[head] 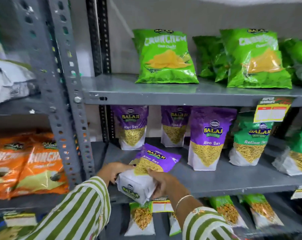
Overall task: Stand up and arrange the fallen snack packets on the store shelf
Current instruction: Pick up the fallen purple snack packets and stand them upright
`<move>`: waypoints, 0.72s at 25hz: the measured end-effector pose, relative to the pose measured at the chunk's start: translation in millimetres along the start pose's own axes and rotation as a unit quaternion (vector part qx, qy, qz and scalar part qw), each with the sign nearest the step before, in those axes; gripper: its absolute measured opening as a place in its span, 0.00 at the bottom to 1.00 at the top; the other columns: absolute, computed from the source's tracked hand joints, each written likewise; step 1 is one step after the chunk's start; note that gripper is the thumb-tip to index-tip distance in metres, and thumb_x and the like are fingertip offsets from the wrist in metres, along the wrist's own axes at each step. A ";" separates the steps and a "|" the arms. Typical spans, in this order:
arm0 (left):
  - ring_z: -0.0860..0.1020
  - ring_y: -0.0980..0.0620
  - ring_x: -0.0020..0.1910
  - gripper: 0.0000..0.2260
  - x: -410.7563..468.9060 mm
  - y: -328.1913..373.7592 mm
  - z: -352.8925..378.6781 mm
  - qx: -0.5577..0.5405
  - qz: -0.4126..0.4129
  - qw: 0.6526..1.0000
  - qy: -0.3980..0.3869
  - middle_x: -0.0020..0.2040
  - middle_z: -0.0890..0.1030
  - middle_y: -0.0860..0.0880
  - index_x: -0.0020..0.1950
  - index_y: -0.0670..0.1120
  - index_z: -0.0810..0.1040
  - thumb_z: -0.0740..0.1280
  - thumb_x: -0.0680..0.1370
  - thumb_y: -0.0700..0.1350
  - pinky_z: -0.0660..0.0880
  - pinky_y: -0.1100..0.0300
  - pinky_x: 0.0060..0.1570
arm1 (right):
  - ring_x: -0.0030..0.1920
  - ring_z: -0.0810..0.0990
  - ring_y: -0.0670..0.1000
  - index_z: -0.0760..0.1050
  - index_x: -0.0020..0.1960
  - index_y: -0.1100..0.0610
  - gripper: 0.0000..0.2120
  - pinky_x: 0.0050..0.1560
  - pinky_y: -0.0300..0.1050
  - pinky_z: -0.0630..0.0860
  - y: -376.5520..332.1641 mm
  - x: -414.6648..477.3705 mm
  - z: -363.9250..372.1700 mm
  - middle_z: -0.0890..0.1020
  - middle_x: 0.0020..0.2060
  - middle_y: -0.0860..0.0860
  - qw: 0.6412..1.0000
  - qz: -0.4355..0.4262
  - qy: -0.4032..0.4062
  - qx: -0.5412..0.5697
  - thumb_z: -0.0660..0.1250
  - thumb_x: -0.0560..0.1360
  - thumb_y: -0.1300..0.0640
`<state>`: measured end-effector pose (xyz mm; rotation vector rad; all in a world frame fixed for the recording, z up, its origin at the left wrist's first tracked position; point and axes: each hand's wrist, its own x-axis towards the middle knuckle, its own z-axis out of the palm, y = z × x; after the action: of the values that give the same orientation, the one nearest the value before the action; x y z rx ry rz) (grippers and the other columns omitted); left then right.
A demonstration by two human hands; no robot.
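Note:
A purple and white Aloo Sev packet (pixel 152 163) lies tilted on its back on the middle grey shelf (pixel 233 181), its white base sticking out over the front edge. My left hand (pixel 112 170) grips the packet's lower left side and my right hand (pixel 165 184) grips its lower right side. Three more purple Aloo Sev packets stand upright behind it: one (pixel 132 127) at the left, one (pixel 175 126) in the middle, one (pixel 210 137) further forward to the right.
Green Ratlami Sev packets (pixel 250 141) stand right of the purple ones. Green Crunchem bags (pixel 165 57) line the upper shelf. Orange bags (pixel 34 167) fill the left rack past a grey perforated post (pixel 67 94). A yellow price tag (pixel 271 110) hangs down. Several packets sit below.

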<state>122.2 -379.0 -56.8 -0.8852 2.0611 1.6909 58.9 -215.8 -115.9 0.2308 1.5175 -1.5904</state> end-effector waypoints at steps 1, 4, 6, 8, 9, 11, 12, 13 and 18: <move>0.79 0.46 0.44 0.15 16.0 -5.2 -9.3 -0.022 0.007 0.999 -0.026 0.42 0.83 0.43 0.47 0.41 0.79 0.75 0.67 0.49 0.73 0.48 0.61 | 0.42 0.81 0.56 0.76 0.42 0.58 0.16 0.41 0.58 0.77 2.5 -2.8 1.5 0.82 0.44 0.58 1.000 -0.018 0.009 0.012 0.72 0.67 0.46; 0.82 0.46 0.40 0.11 18.8 -13.1 -12.1 -0.034 -0.011 0.997 -0.064 0.37 0.85 0.43 0.43 0.40 0.79 0.75 0.67 0.45 0.76 0.46 0.57 | 0.40 0.84 0.55 0.77 0.39 0.60 0.12 0.42 0.59 0.81 7.3 -15.1 2.9 0.85 0.38 0.58 0.998 -0.045 0.021 0.039 0.74 0.67 0.52; 0.81 0.49 0.30 0.07 -6.4 -9.0 -2.3 -0.009 0.002 0.998 -0.064 0.31 0.83 0.46 0.39 0.42 0.75 0.71 0.73 0.43 0.78 0.51 0.38 | 0.27 0.83 0.52 0.75 0.36 0.62 0.09 0.27 0.51 0.81 6.1 -24.6 -0.4 0.84 0.25 0.56 0.997 -0.056 0.034 0.033 0.71 0.70 0.58; 0.76 0.49 0.33 0.09 -17.6 -6.3 3.4 0.009 0.024 0.999 -0.022 0.35 0.78 0.46 0.39 0.42 0.71 0.71 0.72 0.41 0.74 0.52 0.34 | 0.23 0.81 0.51 0.74 0.34 0.61 0.08 0.24 0.48 0.79 0.0 -36.7 -4.0 0.82 0.20 0.54 0.996 -0.066 0.054 0.012 0.72 0.68 0.62; 0.75 0.49 0.35 0.10 -21.4 -4.7 5.6 0.006 0.031 0.999 -0.014 0.37 0.76 0.46 0.40 0.42 0.70 0.71 0.72 0.40 0.74 0.52 0.36 | 0.25 0.81 0.51 0.74 0.35 0.61 0.08 0.27 0.47 0.79 -3.5 -41.7 -6.4 0.82 0.22 0.54 0.995 -0.078 0.059 -0.010 0.74 0.66 0.63; 0.76 0.48 0.42 0.14 -24.8 -3.9 9.5 0.003 0.050 0.999 -0.005 0.42 0.77 0.46 0.49 0.40 0.70 0.73 0.70 0.39 0.74 0.51 0.44 | 0.30 0.79 0.51 0.74 0.37 0.60 0.10 0.31 0.45 0.77 -11.2 -53.5 -10.1 0.81 0.29 0.54 0.989 -0.109 0.076 -0.069 0.76 0.64 0.63; 0.77 0.46 0.49 0.19 -25.1 -3.2 12.5 0.011 0.066 0.998 0.003 0.48 0.78 0.45 0.55 0.39 0.69 0.74 0.69 0.40 0.73 0.51 0.49 | 0.32 0.78 0.51 0.74 0.40 0.60 0.10 0.32 0.44 0.75 -14.2 -58.5 -11.8 0.81 0.33 0.54 0.982 -0.135 0.093 -0.098 0.75 0.65 0.64; 0.76 0.45 0.57 0.24 -25.8 -3.1 15.5 0.015 0.086 0.996 0.009 0.56 0.78 0.44 0.60 0.40 0.69 0.75 0.68 0.40 0.72 0.51 0.53 | 0.34 0.78 0.52 0.74 0.44 0.61 0.11 0.32 0.44 0.74 -17.1 -62.6 -14.0 0.81 0.37 0.55 0.975 -0.163 0.100 -0.117 0.74 0.66 0.65; 0.74 0.43 0.64 0.36 -27.2 -3.8 29.2 0.037 0.173 0.979 0.096 0.66 0.75 0.42 0.66 0.38 0.67 0.79 0.62 0.40 0.72 0.52 0.63 | 0.44 0.80 0.54 0.71 0.56 0.63 0.25 0.33 0.38 0.79 -27.4 -70.6 -20.5 0.79 0.49 0.59 0.937 -0.301 0.092 -0.154 0.75 0.62 0.72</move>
<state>141.3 -344.4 -50.1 -0.7208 2.5132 1.7368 72.0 -169.5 -54.0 -0.3009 2.0938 -1.7870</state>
